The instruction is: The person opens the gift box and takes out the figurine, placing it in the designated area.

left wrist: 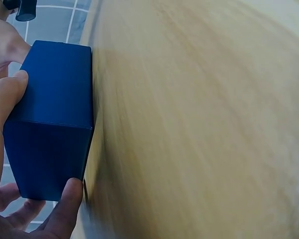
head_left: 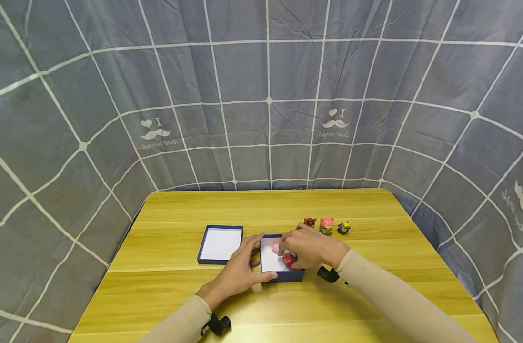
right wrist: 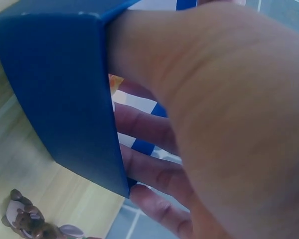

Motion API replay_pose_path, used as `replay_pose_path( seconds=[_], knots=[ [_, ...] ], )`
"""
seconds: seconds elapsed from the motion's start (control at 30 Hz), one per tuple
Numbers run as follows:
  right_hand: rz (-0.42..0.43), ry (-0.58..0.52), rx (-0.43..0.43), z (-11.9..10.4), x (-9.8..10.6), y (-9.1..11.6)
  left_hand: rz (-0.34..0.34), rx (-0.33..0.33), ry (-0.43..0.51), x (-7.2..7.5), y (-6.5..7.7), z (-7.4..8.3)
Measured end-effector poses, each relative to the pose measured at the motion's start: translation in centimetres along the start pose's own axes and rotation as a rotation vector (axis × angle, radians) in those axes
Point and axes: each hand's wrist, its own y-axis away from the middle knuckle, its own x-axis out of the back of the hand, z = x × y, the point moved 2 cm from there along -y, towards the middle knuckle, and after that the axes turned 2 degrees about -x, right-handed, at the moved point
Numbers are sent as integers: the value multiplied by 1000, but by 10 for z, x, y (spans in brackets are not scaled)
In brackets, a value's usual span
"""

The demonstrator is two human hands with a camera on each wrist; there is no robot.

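Note:
A blue box (head_left: 283, 276) with a white inside stands with its top uncovered on the wooden table. My left hand (head_left: 240, 269) grips it from the left, the thumb at the near side and the fingers around the far left; the left wrist view shows thumb and fingertips on the blue walls (left wrist: 50, 89). My right hand (head_left: 310, 247) reaches over the right wall into the box and pinches a small red figurine (head_left: 289, 258), partly covered by the fingers. A pink figurine (head_left: 275, 247) lies inside near it. In the right wrist view, the thumb's tip is hidden behind the box wall (right wrist: 60, 84).
The shallow blue box lid (head_left: 220, 244) lies left of the box, white inside up. Behind the right hand stand a brown figurine (head_left: 310, 222), a pink one (head_left: 326, 225) and a yellow-and-purple one (head_left: 343, 227). Grey checked cloth (head_left: 244, 119) surrounds the table.

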Motion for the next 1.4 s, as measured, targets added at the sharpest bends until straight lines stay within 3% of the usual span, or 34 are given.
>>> replay_pose_path(
  seconds=[0.2, 0.6, 1.13, 1.4],
  knots=[
    [-12, -14, 11, 2, 1, 1, -2, 9, 40, 0, 0, 2],
    [-25, -55, -4, 4, 3, 4, 6, 4, 23, 0, -1, 1],
    [25, -149, 5, 7, 5, 5, 15, -4, -16, 0, -1, 1],
    [42, -206, 14, 9, 7, 8, 34, -2, -80, 1, 0, 3]
  ],
)
